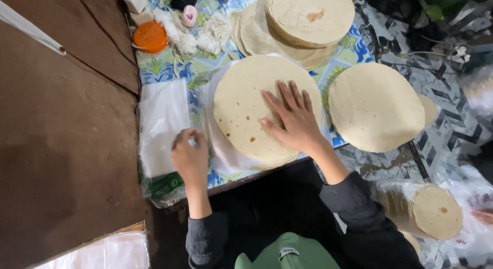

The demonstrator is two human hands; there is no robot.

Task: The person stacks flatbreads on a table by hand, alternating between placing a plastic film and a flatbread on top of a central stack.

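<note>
My right hand (294, 121) lay flat, fingers spread, on the top of a stack of flour tortillas (246, 107) that sat on a clear plastic sheet (218, 145) near the front edge of the table (359, 48); the hand pressed down and gripped nothing. My left hand (189, 155) was pinched together on the edge of a pile of thin clear plastic bags (160, 122) just to the left of the stack, thumb and fingers closed on what looked like the top bag. I judged the step to be the bagging of this stack: one hand steadied it while the other freed a bag. The next move called for peeling a single bag off the pile and opening its mouth wide enough for the stack. To the right lay another tortilla stack (375, 105), a taller heap (303, 20) stood behind, and an orange lid (150, 36) sat at the far left.
</note>
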